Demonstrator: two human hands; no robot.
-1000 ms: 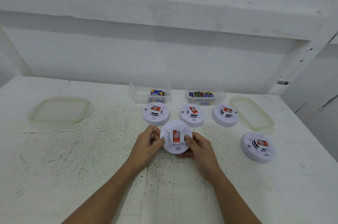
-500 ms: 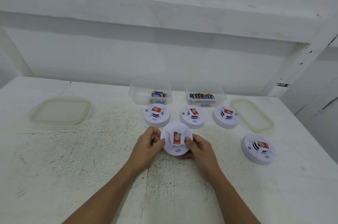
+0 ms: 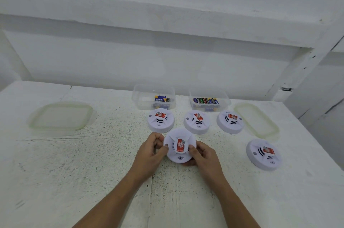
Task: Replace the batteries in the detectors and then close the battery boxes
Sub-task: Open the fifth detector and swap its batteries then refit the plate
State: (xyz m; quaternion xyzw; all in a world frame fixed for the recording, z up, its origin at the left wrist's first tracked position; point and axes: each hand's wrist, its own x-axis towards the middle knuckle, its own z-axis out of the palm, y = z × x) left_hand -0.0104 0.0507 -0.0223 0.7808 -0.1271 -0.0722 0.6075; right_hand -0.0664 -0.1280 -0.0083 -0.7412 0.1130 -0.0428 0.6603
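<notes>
Both hands clasp the round white plastic detector (image 3: 179, 150) at table centre: left hand (image 3: 151, 153) at its nine o'clock edge, right hand (image 3: 202, 155) at three. Face-up (red label showing), it likely needs flipping to reach the battery box next.

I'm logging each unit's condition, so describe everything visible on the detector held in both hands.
The detector is a round white disc that looks like plastic, with raised ribs running to a central hub bearing a red label. A small grille mark sits near its front edge. It is held face-up, tilted toward the camera, between the left hand and right hand, in front of three others.
</notes>
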